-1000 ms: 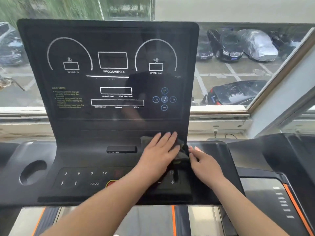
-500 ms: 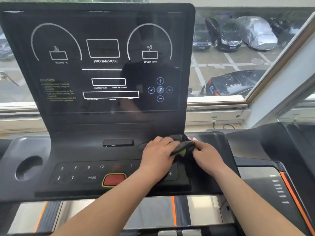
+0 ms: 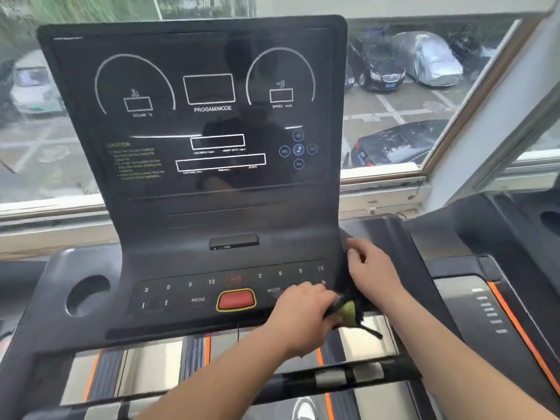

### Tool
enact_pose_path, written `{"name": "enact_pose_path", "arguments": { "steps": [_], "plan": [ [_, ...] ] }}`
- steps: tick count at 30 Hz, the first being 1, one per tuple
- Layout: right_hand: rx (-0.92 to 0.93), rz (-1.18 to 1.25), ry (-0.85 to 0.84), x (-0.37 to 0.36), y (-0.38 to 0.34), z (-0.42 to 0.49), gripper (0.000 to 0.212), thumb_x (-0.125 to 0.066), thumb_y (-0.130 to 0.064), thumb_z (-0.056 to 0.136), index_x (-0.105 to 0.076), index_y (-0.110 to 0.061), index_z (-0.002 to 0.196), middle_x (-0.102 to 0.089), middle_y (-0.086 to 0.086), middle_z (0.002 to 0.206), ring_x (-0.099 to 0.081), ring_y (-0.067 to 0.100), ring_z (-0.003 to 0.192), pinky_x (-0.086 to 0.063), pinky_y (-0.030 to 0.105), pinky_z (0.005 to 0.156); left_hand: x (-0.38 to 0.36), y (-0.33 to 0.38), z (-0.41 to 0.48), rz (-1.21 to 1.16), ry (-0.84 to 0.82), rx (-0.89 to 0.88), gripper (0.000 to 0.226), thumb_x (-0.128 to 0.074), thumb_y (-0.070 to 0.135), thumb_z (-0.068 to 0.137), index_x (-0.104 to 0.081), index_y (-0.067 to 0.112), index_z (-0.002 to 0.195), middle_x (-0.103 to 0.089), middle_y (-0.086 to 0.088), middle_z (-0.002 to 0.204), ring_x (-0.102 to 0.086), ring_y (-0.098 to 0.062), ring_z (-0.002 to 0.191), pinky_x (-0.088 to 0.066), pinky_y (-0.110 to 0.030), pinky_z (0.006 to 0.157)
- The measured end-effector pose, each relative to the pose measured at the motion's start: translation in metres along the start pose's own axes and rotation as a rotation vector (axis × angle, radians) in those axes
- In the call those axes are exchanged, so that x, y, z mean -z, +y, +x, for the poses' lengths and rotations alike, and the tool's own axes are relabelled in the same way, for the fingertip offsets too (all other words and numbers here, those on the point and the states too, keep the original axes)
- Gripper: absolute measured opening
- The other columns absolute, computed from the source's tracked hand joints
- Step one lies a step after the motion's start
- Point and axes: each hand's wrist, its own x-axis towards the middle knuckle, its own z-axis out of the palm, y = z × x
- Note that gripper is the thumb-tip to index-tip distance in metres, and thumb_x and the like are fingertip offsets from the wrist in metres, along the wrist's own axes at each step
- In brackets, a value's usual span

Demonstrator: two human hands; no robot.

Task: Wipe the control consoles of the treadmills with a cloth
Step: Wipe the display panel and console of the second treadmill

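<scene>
Wiping stage: judged mid-task, with work at the lower right corner of the console [image 3: 181, 225].
Cloth: the cloth [image 3: 348, 310], dark with a yellow-green patch, lay bunched over the console's right front edge, one tail hanging below it.
Left hand: the left hand [image 3: 303, 310] had its fingers curled round the cloth's lower end, just right of the MODE key.
Right hand: the right hand [image 3: 374, 268] was curled at the console's right rim and looked to be pinching the cloth's upper end. Dark on dark, so not certain.
Handling: the cloth looked soft, light and limp. It would likely work best gathered into a pad under a flat palm.
Nearby: red stop button [image 3: 236, 300] was left of the hands, and the cup holder [image 3: 88, 295] was far left.
Obstacles: a stray press could catch the keys or the button. The neighbouring treadmill [image 3: 497, 256] stood close on the right.
</scene>
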Motion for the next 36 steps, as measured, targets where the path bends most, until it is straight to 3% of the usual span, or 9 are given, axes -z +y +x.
{"name": "enact_pose_path", "arguments": {
  "steps": [5, 11, 14, 18, 21, 24, 29, 33, 36],
  "plan": [
    [-0.064, 0.242, 0.085, -0.034, -0.019, -0.054, 0.042, -0.05, -0.011, 0.103, -0.058, -0.017, 0.143, -0.064, -0.008, 0.132, -0.058, 0.012, 0.129, -0.041, 0.029, 0.111, 0.004, -0.01, -0.059, -0.326, 0.018, -0.019, 0.028, -0.047, 0.047, 0.099, -0.062, 0.025, 0.108, -0.06, 0.001, 0.104, -0.053, -0.022, 0.101, -0.047, -0.043, 0.09],
    [-0.091, 0.386, 0.232, -0.073, -0.078, -0.108, 0.021, -0.055, -0.017, 0.104, -0.071, -0.023, 0.116, -0.073, -0.006, 0.11, -0.066, 0.015, 0.109, -0.047, 0.029, 0.094, 0.05, -0.044, -0.121, -0.775, 0.118, 0.211, 0.025, -0.06, 0.047, 0.091, -0.066, 0.025, 0.1, -0.07, 0.004, 0.092, -0.064, -0.012, 0.089, -0.054, -0.039, 0.086],
    [-0.184, 0.617, 0.021, -0.094, -0.107, -0.141, 0.021, -0.056, -0.019, 0.105, -0.076, -0.019, 0.099, -0.077, -0.003, 0.094, -0.072, 0.015, 0.09, -0.059, 0.03, 0.077, 0.066, -0.063, -0.153, -1.274, 0.11, 0.528, 0.027, -0.064, 0.046, 0.092, -0.074, 0.025, 0.104, -0.077, -0.009, 0.102, -0.073, -0.028, 0.096, -0.06, -0.046, 0.087],
    [-0.326, 0.66, -0.329, -0.122, -0.132, -0.188, 0.033, -0.057, -0.036, 0.106, -0.068, -0.008, 0.092, -0.067, -0.002, 0.078, -0.062, 0.01, 0.069, -0.049, 0.023, 0.059, 0.083, -0.075, -0.194, -1.872, -0.108, 0.715, 0.046, -0.054, 0.054, 0.102, -0.076, 0.019, 0.123, -0.074, -0.015, 0.125, -0.072, -0.033, 0.115, -0.053, -0.048, 0.104],
    [-0.368, 0.614, -0.258, -0.14, -0.138, -0.205, 0.031, -0.066, -0.039, 0.1, -0.067, -0.01, 0.092, -0.068, -0.001, 0.071, -0.063, 0.011, 0.061, -0.047, 0.023, 0.052, 0.081, -0.082, -0.218, -1.804, -0.171, 0.701, 0.049, -0.059, 0.06, 0.096, -0.077, 0.022, 0.121, -0.076, -0.013, 0.121, -0.074, -0.033, 0.111, -0.055, -0.05, 0.102],
    [-0.349, 0.6, -0.127, -0.143, -0.14, -0.211, 0.028, -0.079, -0.031, 0.091, -0.066, -0.009, 0.102, -0.074, 0.003, 0.078, -0.068, 0.014, 0.065, -0.049, 0.023, 0.05, 0.075, -0.084, -0.23, -1.602, -0.128, 0.694, 0.051, -0.083, 0.05, 0.083, -0.072, 0.018, 0.121, -0.078, -0.01, 0.115, -0.075, -0.031, 0.108, -0.059, -0.047, 0.092],
    [-0.308, 0.654, 0.011, -0.14, -0.137, -0.203, 0.015, -0.076, -0.022, 0.094, -0.069, -0.012, 0.103, -0.078, 0.01, 0.097, -0.073, 0.017, 0.081, -0.056, 0.031, 0.065, 0.085, -0.085, -0.218, -1.452, 0.056, 0.707, 0.015, -0.072, 0.025, 0.097, -0.075, 0.013, 0.106, -0.08, -0.012, 0.1, -0.077, -0.025, 0.09, -0.063, -0.04, 0.078],
    [-0.336, 0.59, 0.048, -0.12, -0.136, -0.181, 0.01, -0.06, -0.017, 0.1, -0.068, -0.014, 0.105, -0.075, 0.01, 0.1, -0.073, 0.023, 0.085, -0.057, 0.03, 0.063, 0.124, -0.102, -0.182, -1.002, 0.359, 0.599, 0.007, -0.068, 0.025, 0.097, -0.068, 0.018, 0.095, -0.073, -0.002, 0.085, -0.067, -0.017, 0.074, -0.052, -0.026, 0.057],
    [-0.336, 0.578, 0.021, -0.105, -0.138, -0.162, 0.012, -0.058, -0.018, 0.101, -0.068, -0.014, 0.105, -0.074, 0.013, 0.103, -0.069, 0.02, 0.082, -0.056, 0.029, 0.062, 0.138, -0.118, -0.143, -0.527, 0.441, 0.381, 0.009, -0.065, 0.026, 0.097, -0.063, 0.027, 0.105, -0.071, 0.008, 0.089, -0.065, -0.017, 0.083, -0.052, -0.034, 0.069]
  ]
}}
